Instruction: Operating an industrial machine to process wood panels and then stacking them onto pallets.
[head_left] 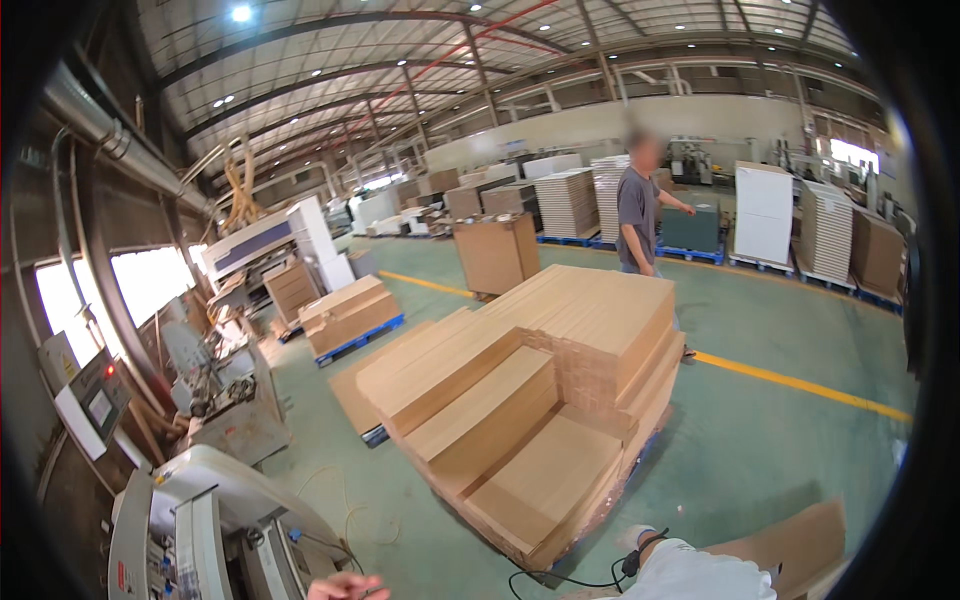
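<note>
At the bottom edge, left of centre, part of my left hand (345, 587) shows with fingers stretched out and apart; nothing is seen in it. It is nearest a grey-white machine (255, 520). My right hand (637, 538) reaches in at the lower right from a white sleeve, with a black strap and cable (630, 565) at the wrist. Its fingers are hidden, so its grip does not show. Just ahead of it stands a large stepped stack of light-brown boards (590, 300) on a pallet. A brown panel (800, 545) lies beside my right forearm.
A person (638, 210) in a grey shirt stands behind the stack. A smaller board stack (350, 312) sits on a blue pallet at left. A brown stack (497, 252) stands farther back. A yellow line (790, 382) crosses the green floor. A control panel (97, 400) is at far left.
</note>
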